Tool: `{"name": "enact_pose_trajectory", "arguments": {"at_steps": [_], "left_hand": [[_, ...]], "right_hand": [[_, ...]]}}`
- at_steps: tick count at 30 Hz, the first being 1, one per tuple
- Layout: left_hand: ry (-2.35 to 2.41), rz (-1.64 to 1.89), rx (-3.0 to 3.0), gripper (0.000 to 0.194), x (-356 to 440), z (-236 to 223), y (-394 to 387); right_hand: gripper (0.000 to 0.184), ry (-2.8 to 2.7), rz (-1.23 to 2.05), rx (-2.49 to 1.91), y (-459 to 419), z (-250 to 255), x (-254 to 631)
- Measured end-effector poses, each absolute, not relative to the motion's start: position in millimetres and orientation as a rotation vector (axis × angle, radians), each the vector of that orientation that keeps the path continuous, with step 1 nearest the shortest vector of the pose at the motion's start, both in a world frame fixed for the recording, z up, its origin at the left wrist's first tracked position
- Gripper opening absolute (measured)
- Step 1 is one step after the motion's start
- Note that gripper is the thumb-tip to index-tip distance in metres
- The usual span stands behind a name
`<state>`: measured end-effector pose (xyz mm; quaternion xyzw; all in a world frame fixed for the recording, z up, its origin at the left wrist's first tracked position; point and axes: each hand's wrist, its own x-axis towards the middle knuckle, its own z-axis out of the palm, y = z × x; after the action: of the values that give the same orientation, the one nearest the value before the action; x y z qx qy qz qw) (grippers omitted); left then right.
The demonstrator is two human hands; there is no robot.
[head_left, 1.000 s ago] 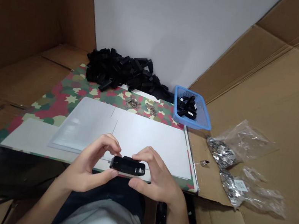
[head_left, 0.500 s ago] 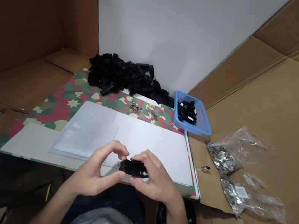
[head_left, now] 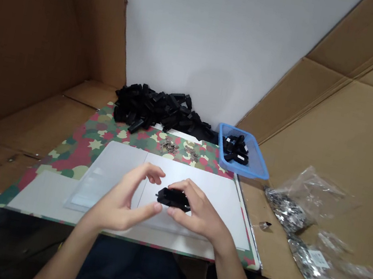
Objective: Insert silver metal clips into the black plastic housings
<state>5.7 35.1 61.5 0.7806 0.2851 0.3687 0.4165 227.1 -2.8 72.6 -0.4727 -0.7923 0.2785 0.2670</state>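
Holding the black plastic part (head_left: 173,199) over the white board (head_left: 214,187), you have your two hands close together around it; your right hand (head_left: 199,213) is clamped on it, fingers over its top and thumb beneath, while your left hand (head_left: 122,195) curves round its left end, thumb tip just beside it, though you cannot tell from this view whether that hand actually touches it; the part lies level, its long side running across your view, a little above the board's near edge; to the left of your hands, a clear plastic sheet (head_left: 103,178) lies on the board; the board sits on a camouflage-print mat (head_left: 92,142); beyond the board, two small heaps of metal pieces (head_left: 170,146) lie on the mat, and behind them sits a large heap of black plastic parts (head_left: 152,109); just right of that heap, a blue mesh basket (head_left: 240,170) holds more black parts; to your right, on the cardboard lining (head_left: 334,137), lie a clear plastic bag (head_left: 307,189) and a second bag (head_left: 339,274), both with silvery metal pieces, and a single small piece (head_left: 265,225) lies apart, near the mat's edge; a white wall panel (head_left: 217,44) closes off the far side.
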Motion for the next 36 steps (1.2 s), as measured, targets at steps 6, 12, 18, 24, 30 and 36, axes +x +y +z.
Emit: {"name": "enact_pose_trajectory", "arguments": {"at_steps": [6, 12, 18, 24, 30, 36], "left_hand": [[0.694, 0.891, 1.991, 0.018, 20, 47, 26], [0.72, 0.85, 1.944, 0.021, 13, 37, 20], [0.614, 0.956, 1.863, 0.025, 5, 41, 10], [0.609, 0.926, 1.858, 0.026, 1, 42, 8], [0.665, 0.886, 1.833, 0.024, 0, 33, 7], [0.564, 0.972, 1.8, 0.025, -1, 38, -2]], "right_hand": [[0.033, -2.107, 0.676, -1.202, -15, 58, 238], [0.027, -2.048, 0.706, -1.171, -28, 46, 251], [0.021, -2.012, 0.798, -1.152, -39, 39, 249], [0.015, -1.878, 0.737, -1.063, -43, 36, 243], [0.013, -1.867, 0.57, -1.047, -41, 42, 237], [0.024, -1.82, 0.764, -0.992, -44, 37, 241]]}}
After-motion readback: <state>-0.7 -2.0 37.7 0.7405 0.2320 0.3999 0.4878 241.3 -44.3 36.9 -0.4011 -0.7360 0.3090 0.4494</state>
